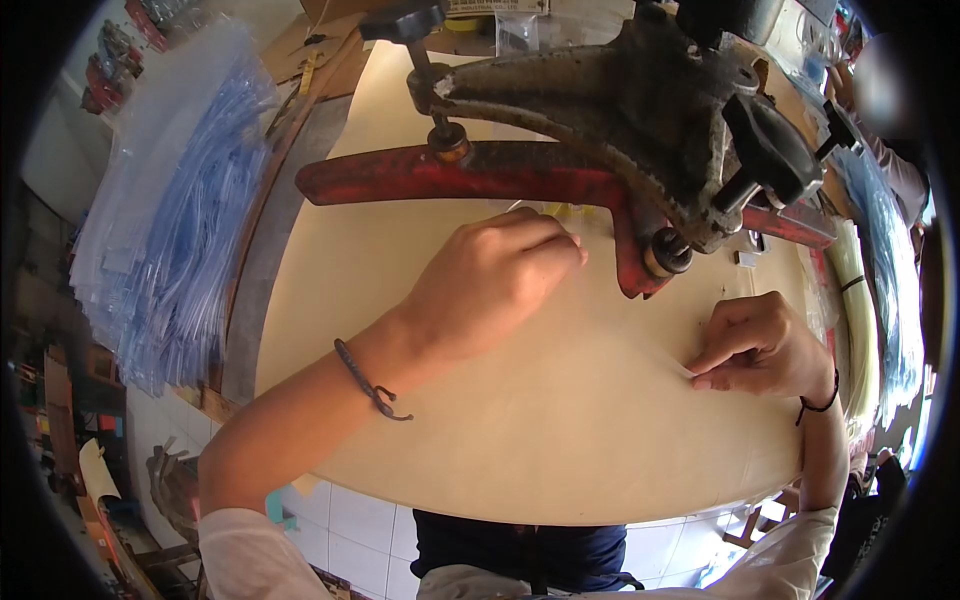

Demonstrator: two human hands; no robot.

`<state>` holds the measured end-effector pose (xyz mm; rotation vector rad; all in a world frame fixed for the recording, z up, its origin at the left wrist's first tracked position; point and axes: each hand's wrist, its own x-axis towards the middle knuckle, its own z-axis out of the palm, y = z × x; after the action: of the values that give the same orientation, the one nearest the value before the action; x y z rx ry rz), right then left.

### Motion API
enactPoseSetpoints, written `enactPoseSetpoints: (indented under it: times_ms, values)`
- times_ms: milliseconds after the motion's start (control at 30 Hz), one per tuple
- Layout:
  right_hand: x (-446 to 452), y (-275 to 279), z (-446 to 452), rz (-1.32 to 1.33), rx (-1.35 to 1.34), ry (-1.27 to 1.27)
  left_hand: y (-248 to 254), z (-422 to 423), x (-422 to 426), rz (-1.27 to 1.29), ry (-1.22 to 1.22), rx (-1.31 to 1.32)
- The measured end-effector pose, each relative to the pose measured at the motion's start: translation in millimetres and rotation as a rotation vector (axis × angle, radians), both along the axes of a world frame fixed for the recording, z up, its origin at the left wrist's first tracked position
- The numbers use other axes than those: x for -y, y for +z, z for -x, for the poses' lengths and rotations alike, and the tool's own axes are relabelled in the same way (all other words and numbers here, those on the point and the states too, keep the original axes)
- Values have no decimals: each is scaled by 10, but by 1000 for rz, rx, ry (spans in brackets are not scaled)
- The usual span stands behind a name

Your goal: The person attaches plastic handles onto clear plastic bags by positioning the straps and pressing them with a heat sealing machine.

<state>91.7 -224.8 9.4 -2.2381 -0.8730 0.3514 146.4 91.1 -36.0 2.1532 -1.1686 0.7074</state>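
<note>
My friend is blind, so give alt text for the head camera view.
A person's bare left hand and right hand, fingers curled, over a cream tabletop near a dark metal stand with a red base; bluish clear plastic sheets piled at left.

From where I stand, a sleeve pile (180, 220) lies left of the worktop (520, 430); the metal frame (600, 90) stands over its far side; a tied bundle (857, 310) lies right, between worktop and plastic sheets (890, 260).
</note>
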Motion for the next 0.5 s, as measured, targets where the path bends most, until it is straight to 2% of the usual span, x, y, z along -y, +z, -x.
enactPoseSetpoints:
  times_ms: [500]
  values:
    - [3,14,-7,6,-27,4,-2,-9,14,9,13,13]
